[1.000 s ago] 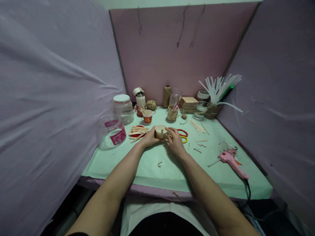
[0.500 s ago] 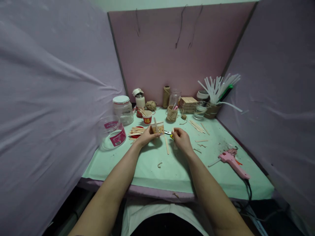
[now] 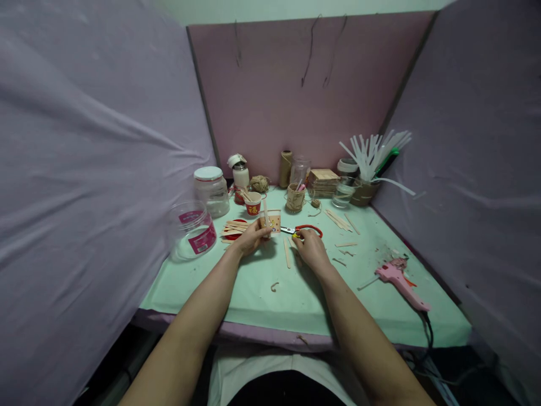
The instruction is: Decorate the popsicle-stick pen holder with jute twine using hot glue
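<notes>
My left hand (image 3: 252, 237) is closed around a small patterned paper cup (image 3: 274, 221), tilted above the table. A wooden craft stick (image 3: 266, 210) stands against the cup's side under my thumb. My right hand (image 3: 311, 247) is lowered to the tabletop, its fingers pinched at the end of a pale craft stick (image 3: 291, 243), partly hidden by the fingers. Just behind that hand lie scissors (image 3: 288, 230) with red handles, blades pointing at the cup. Another craft stick (image 3: 287, 254) lies between my hands.
Craft sticks (image 3: 234, 226) lie piled on a red dish at left, near clear jars (image 3: 211, 192). A red cup (image 3: 253, 204), twine-wrapped cup (image 3: 295, 198) and wood stack (image 3: 323, 181) stand behind. Loose sticks (image 3: 337, 220) and a corded pink glue gun (image 3: 401, 282) lie at right.
My right hand has dropped a little toward the tabletop, uncovering the red scissor handles. The cup and my left hand have barely moved.
</notes>
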`<state>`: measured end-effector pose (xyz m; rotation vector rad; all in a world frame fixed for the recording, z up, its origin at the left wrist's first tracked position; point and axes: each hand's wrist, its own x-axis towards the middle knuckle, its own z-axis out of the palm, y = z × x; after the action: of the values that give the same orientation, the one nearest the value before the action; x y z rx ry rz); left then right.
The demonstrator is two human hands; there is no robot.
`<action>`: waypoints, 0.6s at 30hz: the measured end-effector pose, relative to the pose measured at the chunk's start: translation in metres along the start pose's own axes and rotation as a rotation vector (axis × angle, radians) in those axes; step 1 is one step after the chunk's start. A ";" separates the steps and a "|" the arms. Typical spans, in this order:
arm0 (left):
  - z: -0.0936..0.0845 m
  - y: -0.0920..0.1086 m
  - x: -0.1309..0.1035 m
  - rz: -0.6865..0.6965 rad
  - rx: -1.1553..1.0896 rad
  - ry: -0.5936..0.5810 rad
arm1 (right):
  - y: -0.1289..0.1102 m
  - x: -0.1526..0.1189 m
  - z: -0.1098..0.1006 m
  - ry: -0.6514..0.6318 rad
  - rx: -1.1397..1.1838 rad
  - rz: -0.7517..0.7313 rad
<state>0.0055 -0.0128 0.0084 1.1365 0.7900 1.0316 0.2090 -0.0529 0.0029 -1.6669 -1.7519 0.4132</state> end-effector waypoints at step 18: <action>0.003 0.002 -0.006 -0.092 -0.062 -0.050 | 0.137 -0.105 -0.130 0.300 -0.573 0.245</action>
<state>0.0060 -0.0193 0.0115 1.0602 0.7586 0.9415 0.3929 -0.1645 -0.0176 -2.2171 -1.5248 -0.2575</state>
